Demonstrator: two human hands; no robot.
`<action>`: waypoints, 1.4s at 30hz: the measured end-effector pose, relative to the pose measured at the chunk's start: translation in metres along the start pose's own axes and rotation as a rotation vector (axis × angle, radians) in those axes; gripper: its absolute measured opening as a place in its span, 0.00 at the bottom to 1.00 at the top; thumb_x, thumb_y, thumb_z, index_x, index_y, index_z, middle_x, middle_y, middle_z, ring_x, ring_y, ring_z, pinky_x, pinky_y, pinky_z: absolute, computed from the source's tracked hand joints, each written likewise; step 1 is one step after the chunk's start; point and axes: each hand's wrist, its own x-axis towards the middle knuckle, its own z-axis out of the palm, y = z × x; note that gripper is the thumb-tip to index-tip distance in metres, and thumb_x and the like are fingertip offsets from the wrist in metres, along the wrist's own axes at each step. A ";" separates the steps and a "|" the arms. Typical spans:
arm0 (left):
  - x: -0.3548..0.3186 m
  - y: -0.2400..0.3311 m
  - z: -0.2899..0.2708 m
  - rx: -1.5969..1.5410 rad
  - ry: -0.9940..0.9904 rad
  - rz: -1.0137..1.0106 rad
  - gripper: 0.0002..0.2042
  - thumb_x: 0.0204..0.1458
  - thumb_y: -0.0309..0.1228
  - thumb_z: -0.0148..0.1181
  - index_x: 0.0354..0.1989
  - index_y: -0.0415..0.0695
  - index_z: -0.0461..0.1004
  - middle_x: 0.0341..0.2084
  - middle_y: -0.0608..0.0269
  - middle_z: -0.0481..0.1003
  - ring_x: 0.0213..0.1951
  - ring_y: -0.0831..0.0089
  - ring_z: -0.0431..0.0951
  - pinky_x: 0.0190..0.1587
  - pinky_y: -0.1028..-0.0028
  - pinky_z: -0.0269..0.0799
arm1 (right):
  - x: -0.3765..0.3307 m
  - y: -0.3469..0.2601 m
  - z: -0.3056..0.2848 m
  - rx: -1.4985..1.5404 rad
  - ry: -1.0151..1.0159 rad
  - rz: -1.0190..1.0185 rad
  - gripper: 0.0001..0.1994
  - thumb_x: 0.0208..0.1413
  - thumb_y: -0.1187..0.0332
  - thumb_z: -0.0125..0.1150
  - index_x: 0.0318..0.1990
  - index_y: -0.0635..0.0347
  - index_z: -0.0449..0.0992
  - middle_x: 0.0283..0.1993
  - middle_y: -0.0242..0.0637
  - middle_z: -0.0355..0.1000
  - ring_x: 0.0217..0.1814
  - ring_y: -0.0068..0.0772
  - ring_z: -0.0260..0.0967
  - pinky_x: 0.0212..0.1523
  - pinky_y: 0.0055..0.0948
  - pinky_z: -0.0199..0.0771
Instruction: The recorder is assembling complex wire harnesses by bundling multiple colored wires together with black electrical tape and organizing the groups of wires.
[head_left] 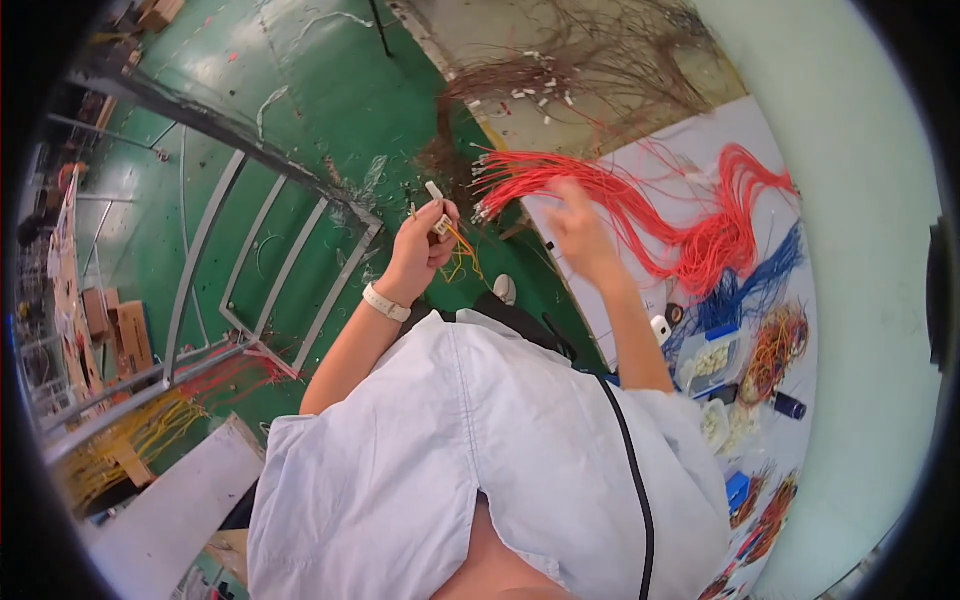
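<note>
We've got a white connector (442,225) with yellow-orange wires (463,239) pinched in the grip of our left hand (424,248), beside the table (727,124), while our right hand (582,235) is a blur over the red wires (700,248) (can't tell if that grip's caught any). Looks like wire-picking to us; the next move calls for teasing one strand free.

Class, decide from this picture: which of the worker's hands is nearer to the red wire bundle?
Right. The right hand overlaps the red wire bundle in view; the left hand is off to its left, holding white connectors.
</note>
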 end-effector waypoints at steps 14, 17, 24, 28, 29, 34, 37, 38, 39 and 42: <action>-0.038 0.052 0.018 -0.249 -0.320 0.014 0.11 0.62 0.40 0.46 0.33 0.46 0.66 0.20 0.72 0.59 0.17 0.86 0.51 0.16 0.82 0.43 | 0.055 -0.180 -0.033 0.926 -0.032 0.295 0.07 0.56 0.80 0.53 0.42 0.65 0.68 0.28 0.39 0.68 0.25 0.32 0.65 0.30 0.24 0.66; -0.036 0.054 0.020 -0.247 -0.345 0.034 0.11 0.62 0.40 0.45 0.33 0.47 0.65 0.20 0.72 0.59 0.16 0.86 0.49 0.16 0.82 0.42 | 0.063 -0.179 -0.033 0.822 0.134 0.242 0.05 0.54 0.81 0.57 0.38 0.65 0.72 0.31 0.39 0.70 0.28 0.31 0.68 0.29 0.23 0.68; -0.046 0.057 0.028 -0.207 -0.279 0.046 0.11 0.63 0.40 0.44 0.33 0.48 0.65 0.22 0.73 0.63 0.16 0.88 0.50 0.17 0.84 0.42 | 0.070 -0.175 -0.024 0.369 0.451 0.145 0.10 0.47 0.82 0.63 0.38 0.63 0.76 0.31 0.36 0.70 0.28 0.30 0.71 0.25 0.24 0.70; -0.051 0.060 0.033 -0.114 -0.185 0.128 0.11 0.64 0.39 0.42 0.33 0.47 0.66 0.24 0.74 0.64 0.16 0.89 0.50 0.17 0.84 0.43 | 0.073 -0.176 -0.028 0.242 0.443 0.076 0.11 0.46 0.82 0.64 0.38 0.63 0.76 0.30 0.36 0.69 0.26 0.30 0.69 0.24 0.24 0.70; -0.052 0.061 0.035 -0.055 -0.124 0.141 0.11 0.64 0.39 0.42 0.33 0.47 0.66 0.24 0.74 0.64 0.16 0.89 0.51 0.17 0.84 0.43 | 0.073 -0.175 -0.028 0.228 0.399 0.090 0.10 0.45 0.82 0.63 0.38 0.63 0.76 0.30 0.36 0.68 0.25 0.31 0.69 0.23 0.25 0.69; -0.050 0.053 0.036 0.232 -0.032 0.413 0.11 0.64 0.35 0.42 0.32 0.45 0.66 0.21 0.74 0.62 0.19 0.88 0.53 0.20 0.84 0.47 | 0.077 -0.177 -0.037 0.303 0.238 0.170 0.08 0.46 0.82 0.61 0.35 0.64 0.75 0.28 0.38 0.66 0.23 0.35 0.68 0.23 0.29 0.69; -0.045 0.040 0.035 0.595 0.020 0.735 0.11 0.64 0.34 0.42 0.33 0.43 0.66 0.20 0.74 0.61 0.21 0.85 0.55 0.22 0.83 0.50 | 0.079 -0.179 -0.042 0.391 0.186 0.269 0.07 0.45 0.82 0.60 0.34 0.65 0.74 0.29 0.39 0.66 0.24 0.37 0.68 0.23 0.30 0.69; -0.043 0.036 0.035 0.843 0.027 0.937 0.11 0.64 0.34 0.42 0.33 0.42 0.66 0.19 0.75 0.60 0.21 0.83 0.55 0.23 0.83 0.51 | 0.079 -0.179 -0.044 0.370 0.172 0.274 0.06 0.46 0.81 0.60 0.34 0.65 0.74 0.29 0.39 0.66 0.23 0.37 0.68 0.23 0.30 0.69; -0.044 0.035 0.037 0.672 -0.022 0.860 0.11 0.64 0.34 0.43 0.33 0.41 0.66 0.20 0.75 0.62 0.22 0.81 0.56 0.24 0.81 0.53 | 0.079 -0.180 -0.044 0.349 0.159 0.280 0.05 0.48 0.80 0.61 0.33 0.65 0.73 0.29 0.39 0.67 0.23 0.38 0.68 0.23 0.30 0.69; -0.049 0.051 0.038 0.285 -0.042 0.486 0.12 0.65 0.36 0.42 0.32 0.44 0.66 0.20 0.75 0.63 0.20 0.87 0.55 0.21 0.84 0.49 | 0.083 -0.177 -0.036 0.630 0.342 0.294 0.03 0.50 0.76 0.62 0.32 0.65 0.73 0.27 0.39 0.69 0.22 0.39 0.68 0.23 0.29 0.68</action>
